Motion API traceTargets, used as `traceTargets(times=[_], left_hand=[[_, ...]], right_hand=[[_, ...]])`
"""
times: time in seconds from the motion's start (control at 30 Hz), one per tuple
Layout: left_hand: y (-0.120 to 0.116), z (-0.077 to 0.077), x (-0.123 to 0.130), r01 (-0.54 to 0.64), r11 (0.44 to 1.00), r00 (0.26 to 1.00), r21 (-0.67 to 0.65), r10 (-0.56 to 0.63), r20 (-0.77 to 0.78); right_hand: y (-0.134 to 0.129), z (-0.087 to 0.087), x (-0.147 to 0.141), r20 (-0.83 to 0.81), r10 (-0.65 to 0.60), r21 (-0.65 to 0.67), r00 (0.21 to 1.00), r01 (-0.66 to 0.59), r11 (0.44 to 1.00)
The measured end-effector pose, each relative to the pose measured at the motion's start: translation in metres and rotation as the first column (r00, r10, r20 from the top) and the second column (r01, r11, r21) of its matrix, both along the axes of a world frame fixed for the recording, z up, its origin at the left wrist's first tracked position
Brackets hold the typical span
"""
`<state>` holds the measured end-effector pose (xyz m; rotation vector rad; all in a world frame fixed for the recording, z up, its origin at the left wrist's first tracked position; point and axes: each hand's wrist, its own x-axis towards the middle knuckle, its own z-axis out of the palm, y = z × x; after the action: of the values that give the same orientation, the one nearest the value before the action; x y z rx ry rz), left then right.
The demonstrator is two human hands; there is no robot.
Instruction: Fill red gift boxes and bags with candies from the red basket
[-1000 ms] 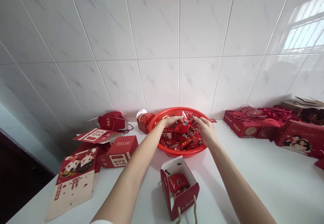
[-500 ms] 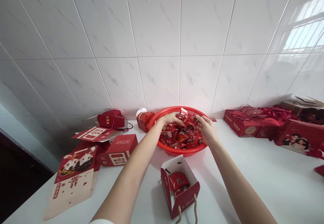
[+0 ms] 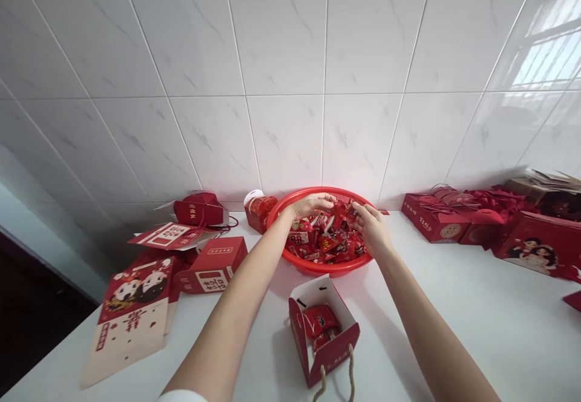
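Note:
Above the left part of a red plastic basket [image 3: 297, 266] is my left hand [image 3: 313, 206], its fingers stretched out and apart with nothing held. A small blurred candy packet [image 3: 328, 223] is just below those fingers. My right hand [image 3: 371, 226] reaches over the basket's right rim, fingers loosely bent and spread beside the red-wrapped candies [image 3: 327, 243]; its fingertips are close to the packets, and I see none gripped. In front of the basket stands an open red gift box [image 3: 333, 358] with rope handles and several red packets [image 3: 320, 320] inside.
On the left lie folded red boxes [image 3: 218, 263], a flat printed carton [image 3: 129, 323] and a small dark red box [image 3: 200, 211]. A round-topped red box [image 3: 259, 211] touches the basket. More red boxes [image 3: 438, 223] line the right side. A tiled wall [image 3: 285, 141] rises behind.
My left hand has let go of the red and white candy packet, and its fingers have opened and straightened. The packet is lower now. My right hand has barely moved.

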<state>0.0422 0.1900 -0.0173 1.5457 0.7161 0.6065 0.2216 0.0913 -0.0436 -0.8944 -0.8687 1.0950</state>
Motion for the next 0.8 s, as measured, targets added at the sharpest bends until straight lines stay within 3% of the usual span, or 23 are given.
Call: traceTargets(times=[0.13,0.27,0.6,0.8], left_hand=[[0.0037,-0.0023,0.0005,-0.085,0.996,0.991,-0.015,0.086,0.104],[0.0034,-0.0034,0.0011,-0.086,0.996,0.984,0.013,0.083,0.160],[0.0010,-0.0030,0.0049,-0.234,0.971,0.958,0.040,0.223,0.177],[-0.0005,-0.0035,0.0035,-0.183,0.978,0.981,0.099,0.175,0.083]], right_hand=[[0.0002,0.0002,-0.0002,0.000,-0.004,-0.004,1.000,0.004,1.000],[0.0004,0.0015,-0.0003,-0.011,-0.011,-0.023,1.000,0.011,1.000],[-0.0007,0.0027,-0.0015,-0.019,0.005,-0.015,1.000,-0.006,1.000],[-0.0017,0.0035,-0.0020,0.002,0.003,0.005,1.000,-0.003,1.000]])
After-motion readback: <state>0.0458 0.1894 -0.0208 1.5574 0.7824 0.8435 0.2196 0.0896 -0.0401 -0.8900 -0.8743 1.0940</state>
